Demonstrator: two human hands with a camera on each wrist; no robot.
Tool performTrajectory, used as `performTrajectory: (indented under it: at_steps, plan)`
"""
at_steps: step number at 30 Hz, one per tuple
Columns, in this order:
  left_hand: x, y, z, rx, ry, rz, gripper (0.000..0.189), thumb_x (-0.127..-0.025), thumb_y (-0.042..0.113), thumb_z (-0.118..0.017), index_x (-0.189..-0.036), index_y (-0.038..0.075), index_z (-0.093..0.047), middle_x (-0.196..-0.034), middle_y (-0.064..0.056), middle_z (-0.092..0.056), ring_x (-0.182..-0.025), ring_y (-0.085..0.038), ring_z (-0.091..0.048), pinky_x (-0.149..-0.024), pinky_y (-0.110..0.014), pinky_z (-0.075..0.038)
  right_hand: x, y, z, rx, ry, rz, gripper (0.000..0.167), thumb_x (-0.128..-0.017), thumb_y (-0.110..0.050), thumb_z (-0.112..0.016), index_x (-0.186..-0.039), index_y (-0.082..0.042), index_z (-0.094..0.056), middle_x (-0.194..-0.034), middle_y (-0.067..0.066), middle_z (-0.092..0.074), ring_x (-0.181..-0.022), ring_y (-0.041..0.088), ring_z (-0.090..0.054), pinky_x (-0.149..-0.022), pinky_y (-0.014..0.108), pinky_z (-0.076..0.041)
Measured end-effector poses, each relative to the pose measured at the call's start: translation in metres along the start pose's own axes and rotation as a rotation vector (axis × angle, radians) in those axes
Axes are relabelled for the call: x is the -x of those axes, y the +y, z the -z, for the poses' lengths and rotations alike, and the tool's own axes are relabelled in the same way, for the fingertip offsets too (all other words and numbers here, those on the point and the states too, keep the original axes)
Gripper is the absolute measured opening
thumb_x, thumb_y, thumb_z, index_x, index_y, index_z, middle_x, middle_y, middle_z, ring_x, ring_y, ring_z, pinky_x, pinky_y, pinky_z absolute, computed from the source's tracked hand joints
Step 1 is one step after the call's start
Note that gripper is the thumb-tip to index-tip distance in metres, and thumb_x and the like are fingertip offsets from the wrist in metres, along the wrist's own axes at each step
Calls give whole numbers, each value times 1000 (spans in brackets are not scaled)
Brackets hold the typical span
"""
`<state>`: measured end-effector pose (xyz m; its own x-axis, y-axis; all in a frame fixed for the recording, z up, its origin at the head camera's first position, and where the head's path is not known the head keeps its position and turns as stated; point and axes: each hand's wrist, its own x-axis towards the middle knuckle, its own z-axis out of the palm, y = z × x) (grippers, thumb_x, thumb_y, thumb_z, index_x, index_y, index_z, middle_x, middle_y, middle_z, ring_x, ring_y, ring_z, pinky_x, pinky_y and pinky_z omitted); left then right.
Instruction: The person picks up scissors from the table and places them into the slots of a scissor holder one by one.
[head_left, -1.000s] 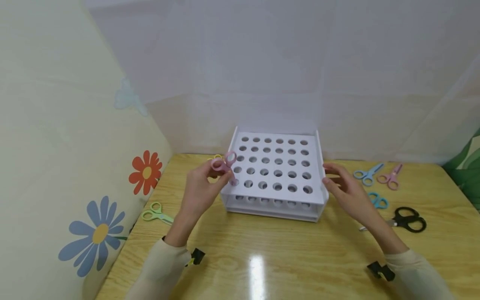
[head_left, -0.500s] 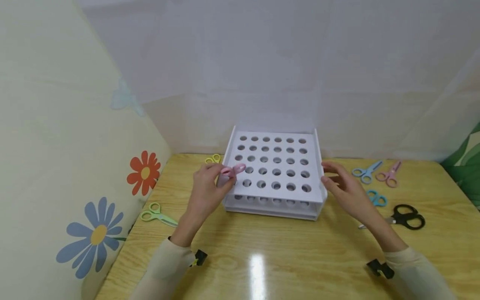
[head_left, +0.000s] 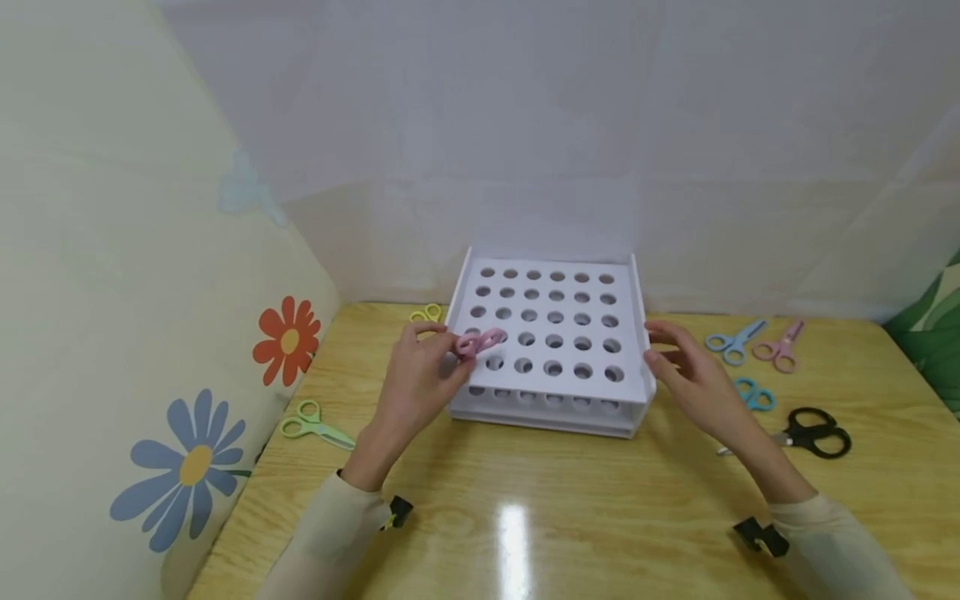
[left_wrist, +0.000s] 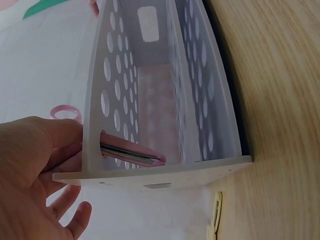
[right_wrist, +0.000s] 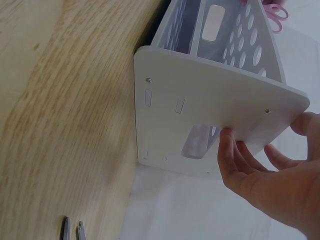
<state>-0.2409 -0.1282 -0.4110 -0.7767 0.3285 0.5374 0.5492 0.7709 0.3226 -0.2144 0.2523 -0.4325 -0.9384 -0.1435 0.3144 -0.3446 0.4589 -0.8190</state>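
My left hand (head_left: 418, 377) pinches the handles of a pair of pink scissors (head_left: 482, 342) at the front left corner of a white rack (head_left: 553, 385) with rows of round holes. In the left wrist view, the pink-sheathed blades (left_wrist: 132, 151) pass through a corner hole of the top board, down into the space beneath it. Part of the handles is hidden behind the fingers. My right hand (head_left: 697, 387) rests against the rack's right side panel (right_wrist: 200, 107), its fingertips beside the panel's cut-out and its thumb at the top edge.
Yellow scissors (head_left: 426, 313) lie behind the rack's left side, green scissors (head_left: 318, 429) to the left. On the right lie light blue scissors (head_left: 735, 342), another pink pair (head_left: 780, 348), teal scissors (head_left: 757, 396) and large black-handled scissors (head_left: 819, 433). A white sheet (head_left: 525, 150) hangs behind the table.
The pink scissors have gone down into the corner hole, their handles now lower and turned over the top board. My left hand has moved slightly right. My right hand stays at the side panel.
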Motion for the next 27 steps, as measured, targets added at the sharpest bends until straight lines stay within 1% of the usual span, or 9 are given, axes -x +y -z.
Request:
performTrajectory:
  at_steps: [2, 7, 10, 15, 19, 23, 25, 27]
  plan:
    - [0, 0, -1, 5, 12, 1, 20, -84, 17, -84, -93, 5, -71, -89, -8, -74, -116, -30, -53, -100, -50, -40, 1, 1, 0, -1, 5, 2, 48, -107, -22, -55, -150, -3, -45, -146, 18, -50, -120, 38, -57, -88, 17, -48]
    - [-1, 1, -4, 16, 53, -6, 19, -84, 17, -82, -94, 6, -70, -89, -8, -74, -112, -31, -54, -93, -48, -44, 2, 0, 0, -21, 8, 10, 47, -107, -20, -56, -149, -3, -46, -147, 18, -49, -119, 39, -57, -87, 16, -48]
    - [-1, 1, -3, -7, 64, -16, 18, -83, 17, -82, -95, 8, -71, -88, -6, -74, -109, -30, -56, -89, -49, -46, 1, -1, 0, -32, 3, 13, 47, -106, -19, -57, -149, -3, -46, -147, 19, -48, -118, 41, -57, -87, 16, -48]
    - [0, 3, 0, -39, 48, -2, 20, -84, 18, -81, -99, 7, -73, -89, -6, -75, -111, -30, -57, -90, -50, -46, 1, -2, 1, -31, -6, -1, 49, -106, -20, -57, -151, -6, -45, -146, 18, -50, -119, 40, -58, -88, 18, -49]
    - [1, 3, 2, -1, 41, 55, 22, -84, 19, -81, -100, 6, -72, -93, -8, -73, -110, -31, -58, -92, -50, -46, 1, -2, 1, -36, -9, -5, 49, -106, -20, -57, -151, -6, -45, -145, 19, -51, -119, 40, -59, -88, 19, -49]
    - [2, 3, 3, 40, 32, 105, 24, -83, 20, -82, -100, 8, -70, -96, -8, -68, -109, -30, -56, -92, -49, -45, 0, -2, 0, -44, -9, 3, 48, -106, -19, -57, -151, -5, -45, -144, 21, -51, -118, 42, -59, -87, 17, -48]
    - [2, 3, 4, 48, 20, 105, 24, -84, 19, -82, -101, 9, -69, -97, -7, -68, -110, -30, -56, -94, -50, -43, 0, -1, 0, -41, -10, 7, 49, -106, -18, -57, -151, -5, -45, -143, 22, -51, -117, 43, -59, -87, 16, -48]
    - [1, 3, 4, 44, 8, 90, 23, -84, 17, -82, -102, 10, -69, -97, -6, -69, -111, -30, -55, -96, -51, -42, 0, -1, 1, -40, -8, 7, 49, -106, -17, -57, -152, -4, -44, -142, 24, -52, -116, 45, -59, -86, 16, -48]
